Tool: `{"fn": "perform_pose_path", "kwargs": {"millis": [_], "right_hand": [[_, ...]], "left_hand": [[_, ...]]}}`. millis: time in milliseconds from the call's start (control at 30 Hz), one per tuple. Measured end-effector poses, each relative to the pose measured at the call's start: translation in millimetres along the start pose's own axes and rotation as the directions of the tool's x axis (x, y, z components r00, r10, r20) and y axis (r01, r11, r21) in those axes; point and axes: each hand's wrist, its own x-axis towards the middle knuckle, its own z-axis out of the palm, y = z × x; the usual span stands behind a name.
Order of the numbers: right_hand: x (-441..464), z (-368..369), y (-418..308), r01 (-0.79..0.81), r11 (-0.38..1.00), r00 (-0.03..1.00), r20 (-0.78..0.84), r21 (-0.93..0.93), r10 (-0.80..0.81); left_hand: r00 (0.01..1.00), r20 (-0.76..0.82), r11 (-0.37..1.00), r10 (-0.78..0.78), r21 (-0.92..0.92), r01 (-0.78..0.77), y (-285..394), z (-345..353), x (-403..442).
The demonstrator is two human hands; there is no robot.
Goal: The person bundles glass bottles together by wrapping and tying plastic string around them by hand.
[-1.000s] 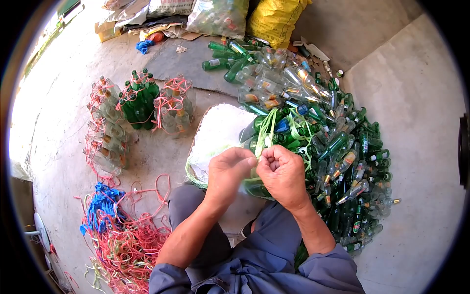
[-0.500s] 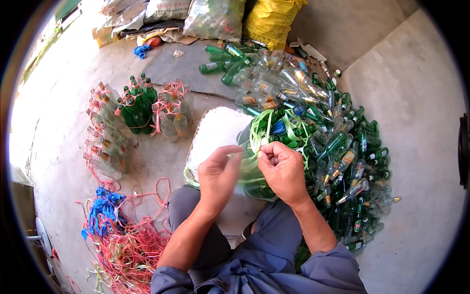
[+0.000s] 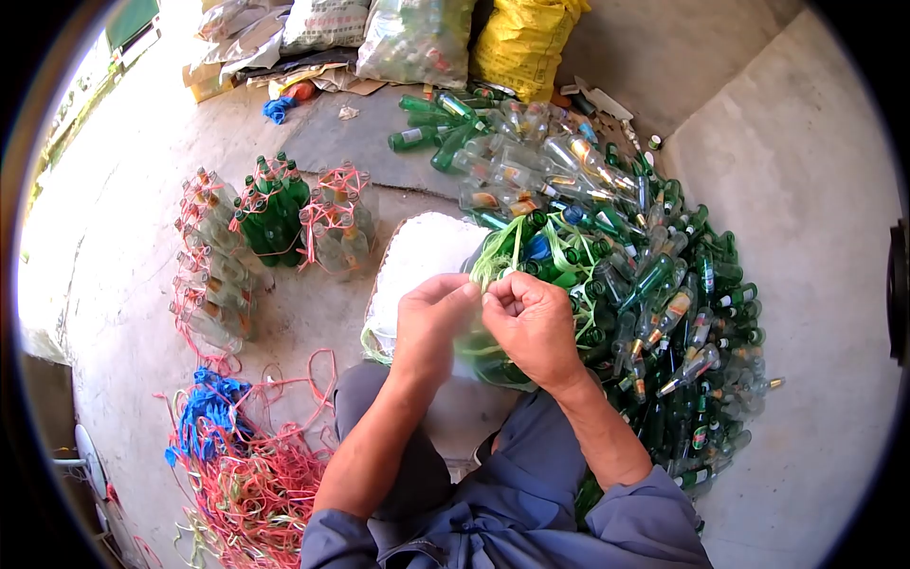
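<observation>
My left hand (image 3: 428, 325) and my right hand (image 3: 533, 327) are almost touching at the fingertips, both pinched closed at the light-green plastic twine (image 3: 500, 254). Loops of this twine spread across green bottles (image 3: 536, 220) just beyond my fingers. Where exactly the strands run between the fingertips is too small to make out, and my left hand is slightly blurred. Beneath and behind the hands lies a white padded surface (image 3: 431, 248), with some green twine at its near left corner.
A big heap of green and clear bottles (image 3: 654, 270) covers the right side. Pink-tied bundles of clear bottles (image 3: 213, 261) and green bottles (image 3: 272, 213) stand at left. Tangled pink twine (image 3: 261, 484) lies near my knee. A yellow sack (image 3: 528, 43) stands at the back.
My left hand has moved up and right to meet my right hand, its fingers now pinched. My right hand has shifted slightly left, and the twine loops have bunched toward the fingertips.
</observation>
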Motion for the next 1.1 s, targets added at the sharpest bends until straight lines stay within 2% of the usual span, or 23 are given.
{"fn": "perform_pose_path", "kwargs": {"millis": [133, 200, 333, 500, 600, 700, 833, 933, 1067, 1100], "right_hand": [[2, 3, -2, -0.004, 1.0, 0.998, -0.065, -0.022, 0.002], [2, 5, -3, 0.008, 0.999, 0.995, -0.102, -0.05, -0.013], [1, 7, 1, 0.035, 0.999, 0.991, -0.133, 0.03, -0.031], [3, 6, 2, 0.028, 0.999, 0.985, -0.168, -0.038, -0.034], [7, 3, -3, 0.115, 0.979, 0.974, -0.173, -0.169, -0.144], [11, 2, 0, 0.172, 0.957, 0.963, -0.166, -0.234, -0.213], [8, 11, -10, 0.407, 0.834, 0.888, -0.052, -0.373, -0.457], [19, -2, -3, 0.368, 0.85, 0.914, -0.022, -0.377, -0.405], [18, -2, -14, 0.386, 0.815, 0.903, 0.0, -0.433, -0.429], [16, 2, -11, 0.455, 0.794, 0.875, 0.036, -0.403, -0.483]], "left_hand": [[0.997, -0.028, 0.997, 0.072, -0.025, -0.073, -6, 1, 1], [0.997, -0.025, 0.992, 0.075, -0.104, -0.077, -10, 3, 3], [0.999, 0.022, 0.962, 0.034, -0.272, -0.026, -11, 4, 5], [0.999, 0.01, 0.968, 0.048, -0.248, -0.044, -12, 7, 7], [0.998, 0.014, 0.97, 0.053, -0.238, -0.048, -10, 10, 6], [0.999, 0.02, 0.96, 0.036, -0.279, -0.029, -10, 10, 8], [1.0, 0.007, 0.952, -0.029, -0.303, 0.03, -12, 4, 11], [0.996, -0.001, 0.982, 0.094, -0.163, -0.093, -12, 6, 5], [0.996, -0.005, 0.979, 0.085, -0.185, -0.085, -5, 12, 10], [0.998, -0.008, 0.981, 0.07, -0.182, -0.07, -6, 9, 12]]}}
